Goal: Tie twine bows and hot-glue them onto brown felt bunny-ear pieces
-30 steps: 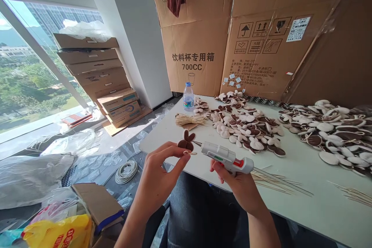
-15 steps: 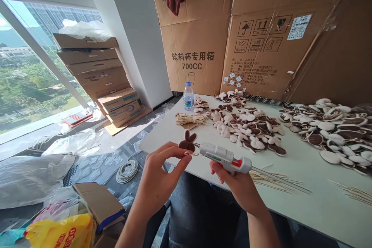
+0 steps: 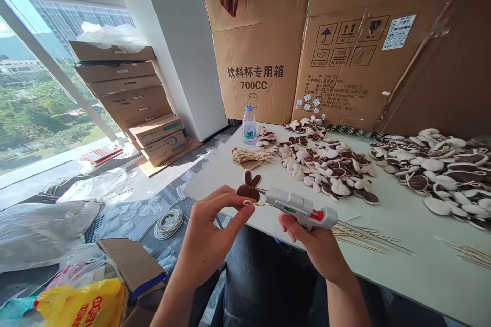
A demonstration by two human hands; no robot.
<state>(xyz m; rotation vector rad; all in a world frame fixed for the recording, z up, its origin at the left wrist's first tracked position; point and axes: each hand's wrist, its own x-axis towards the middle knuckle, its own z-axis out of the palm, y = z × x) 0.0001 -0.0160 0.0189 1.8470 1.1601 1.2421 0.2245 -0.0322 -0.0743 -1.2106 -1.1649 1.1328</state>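
Note:
My left hand (image 3: 215, 230) pinches a brown felt bunny-head piece (image 3: 247, 192) with a pale edge and two upright ears. A small loop of cream cord (image 3: 253, 204) shows at its lower edge by my thumb. In my right hand (image 3: 312, 240) is a white and grey hot glue gun (image 3: 295, 205) with a red part, its clear glue stick (image 3: 378, 239) trailing out behind. The metal nozzle points left and meets or nearly meets the right side of the felt piece; whether it touches is hard to tell.
On the white table (image 3: 402, 286) lie a heap of brown and white felt pieces (image 3: 330, 163), a larger heap with cords (image 3: 452, 173), thin sticks (image 3: 360, 237), a stick bundle (image 3: 251, 155) and a water bottle (image 3: 249, 126). Cardboard (image 3: 264, 51) stands behind; coiled cable (image 3: 169, 224) is on the floor.
The glue gun has shifted slightly right, so a little more of its nozzle shows. My left hand and the felt piece stay nearly in place. The view has moved a little.

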